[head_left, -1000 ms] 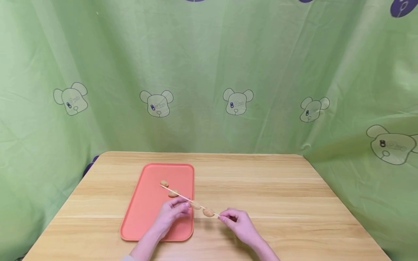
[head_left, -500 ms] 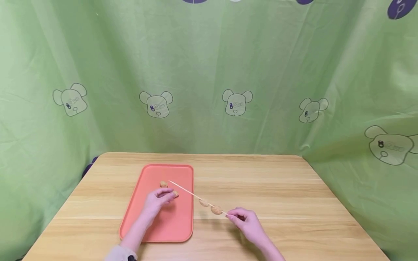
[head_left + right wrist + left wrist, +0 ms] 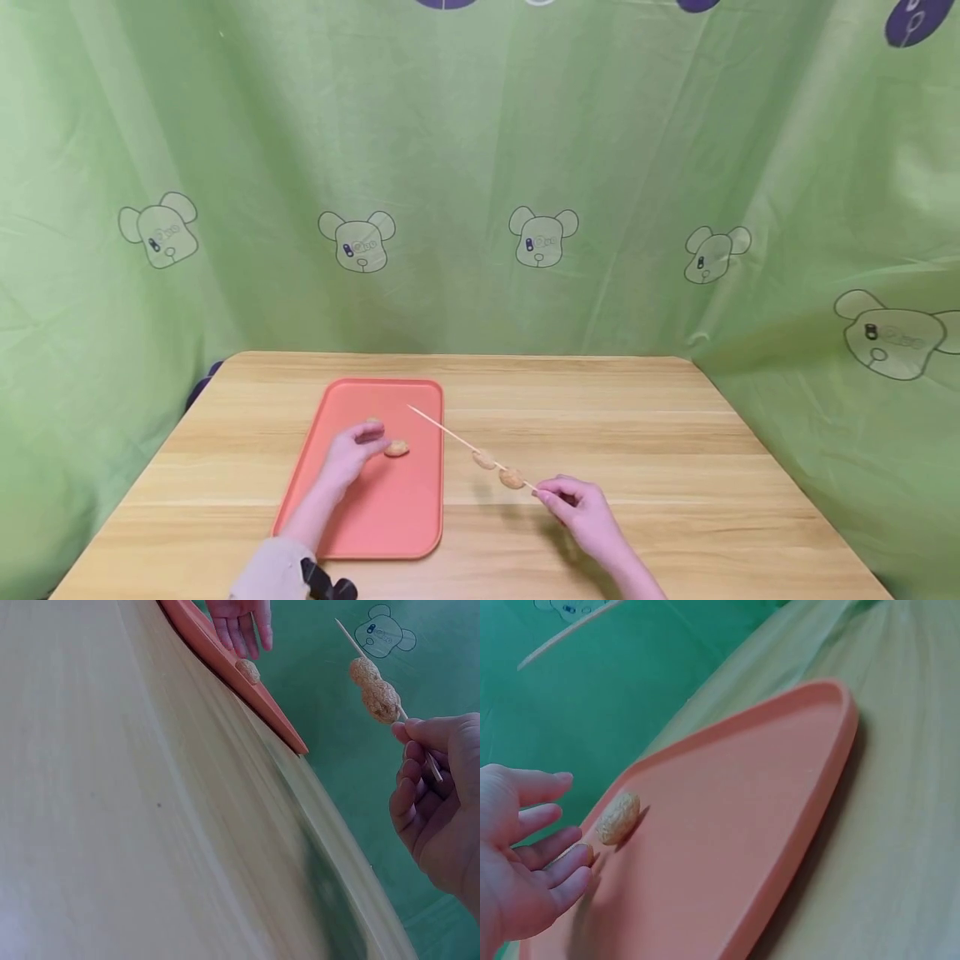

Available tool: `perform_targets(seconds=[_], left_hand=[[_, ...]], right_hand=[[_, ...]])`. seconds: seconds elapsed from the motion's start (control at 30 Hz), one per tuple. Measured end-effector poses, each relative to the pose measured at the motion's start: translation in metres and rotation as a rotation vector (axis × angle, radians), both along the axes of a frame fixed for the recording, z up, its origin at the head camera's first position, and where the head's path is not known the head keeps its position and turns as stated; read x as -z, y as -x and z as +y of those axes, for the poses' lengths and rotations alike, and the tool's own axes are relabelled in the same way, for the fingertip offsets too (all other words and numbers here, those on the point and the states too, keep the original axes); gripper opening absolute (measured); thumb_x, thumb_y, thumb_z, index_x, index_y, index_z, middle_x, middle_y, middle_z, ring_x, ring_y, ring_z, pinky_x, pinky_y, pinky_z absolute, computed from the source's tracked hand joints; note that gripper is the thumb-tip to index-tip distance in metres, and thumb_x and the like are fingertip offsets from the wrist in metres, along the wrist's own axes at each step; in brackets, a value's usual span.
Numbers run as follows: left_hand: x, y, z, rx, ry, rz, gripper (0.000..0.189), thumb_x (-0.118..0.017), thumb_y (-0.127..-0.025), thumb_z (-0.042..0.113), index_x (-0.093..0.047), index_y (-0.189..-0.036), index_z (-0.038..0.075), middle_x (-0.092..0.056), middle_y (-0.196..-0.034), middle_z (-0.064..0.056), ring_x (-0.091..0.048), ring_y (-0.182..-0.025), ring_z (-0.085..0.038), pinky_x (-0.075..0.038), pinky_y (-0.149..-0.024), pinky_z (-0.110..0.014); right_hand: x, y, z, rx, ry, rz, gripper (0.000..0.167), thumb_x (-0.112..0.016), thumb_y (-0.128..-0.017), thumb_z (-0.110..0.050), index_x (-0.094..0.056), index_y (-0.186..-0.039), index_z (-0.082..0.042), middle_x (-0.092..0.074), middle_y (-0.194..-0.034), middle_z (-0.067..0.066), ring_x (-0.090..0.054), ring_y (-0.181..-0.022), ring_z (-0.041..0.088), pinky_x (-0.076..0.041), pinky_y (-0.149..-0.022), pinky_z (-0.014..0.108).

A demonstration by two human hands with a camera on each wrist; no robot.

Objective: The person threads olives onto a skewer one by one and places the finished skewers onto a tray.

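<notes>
My right hand pinches a thin wooden skewer near its lower end, between thumb and fingers. Two lumpy, tan, fried-looking balls sit threaded close to that hand, the lower ball and the upper ball; the pointed end is bare and slants up to the left. Over the tray, my left hand holds nothing, its fingers loosely bent and spread. Just by its fingertips lies a loose tan ball with a wrinkled surface. Another ball is mostly hidden behind the fingers.
A coral-red tray with a low raised rim lies on the left part of the wooden table. Green curtains printed with bear heads hang behind and at both sides. A black strap device sits at my left sleeve.
My left hand has left the skewer and moved left over the tray to the loose balls. The right hand has drawn the skewer and its two balls slightly to the right.
</notes>
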State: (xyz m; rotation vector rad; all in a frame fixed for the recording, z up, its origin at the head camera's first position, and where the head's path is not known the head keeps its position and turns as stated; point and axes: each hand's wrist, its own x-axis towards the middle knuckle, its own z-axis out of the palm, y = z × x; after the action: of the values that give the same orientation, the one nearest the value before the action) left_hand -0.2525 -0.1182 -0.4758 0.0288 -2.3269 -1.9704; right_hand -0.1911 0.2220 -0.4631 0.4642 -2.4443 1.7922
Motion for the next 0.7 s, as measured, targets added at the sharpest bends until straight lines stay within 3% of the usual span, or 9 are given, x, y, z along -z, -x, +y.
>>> perform_targets(seconds=[0.13, 0.33, 0.53, 0.7], left_hand=[[0.005, 0.003, 0.001, 0.002, 0.012, -0.022, 0.041, -0.065, -0.081, 0.000, -0.052, -0.117, -0.015, -0.055, -0.119, -0.029, -0.048, -0.114, -0.040, -0.038, -0.099, -0.048], [0.007, 0.008, 0.004, -0.020, 0.063, -0.018, 0.043, -0.070, -0.076, 0.002, -0.056, -0.114, -0.014, -0.057, -0.114, -0.028, -0.051, -0.110, -0.039, -0.041, -0.096, -0.045], [0.012, 0.012, 0.008, -0.021, 0.124, 0.028, 0.038, -0.071, -0.074, 0.000, -0.058, -0.107, -0.016, -0.062, -0.103, -0.027, -0.057, -0.100, -0.038, -0.048, -0.088, -0.040], [0.019, 0.016, 0.012, -0.045, 0.245, 0.085, 0.034, -0.074, -0.073, 0.005, -0.063, -0.099, -0.013, -0.066, -0.092, -0.021, -0.061, -0.088, -0.031, -0.051, -0.077, -0.034]], right_hand=[[0.002, 0.001, 0.003, -0.006, -0.004, 0.002, 0.014, -0.062, -0.085, 0.000, -0.065, -0.092, 0.011, -0.045, -0.058, -0.006, -0.039, -0.050, 0.002, -0.036, -0.040, 0.018], [0.004, 0.002, 0.005, 0.010, -0.013, 0.000, 0.012, -0.062, -0.085, 0.001, -0.066, -0.092, 0.010, -0.045, -0.058, -0.006, -0.039, -0.050, 0.002, -0.036, -0.040, 0.018], [0.005, 0.001, 0.005, 0.010, -0.013, 0.009, 0.012, -0.062, -0.085, 0.000, -0.066, -0.092, 0.009, -0.045, -0.058, -0.006, -0.039, -0.049, 0.002, -0.036, -0.040, 0.018], [0.006, 0.001, 0.005, 0.008, -0.006, 0.022, 0.012, -0.062, -0.085, 0.001, -0.066, -0.091, 0.010, -0.046, -0.058, -0.006, -0.039, -0.049, 0.002, -0.036, -0.039, 0.018]])
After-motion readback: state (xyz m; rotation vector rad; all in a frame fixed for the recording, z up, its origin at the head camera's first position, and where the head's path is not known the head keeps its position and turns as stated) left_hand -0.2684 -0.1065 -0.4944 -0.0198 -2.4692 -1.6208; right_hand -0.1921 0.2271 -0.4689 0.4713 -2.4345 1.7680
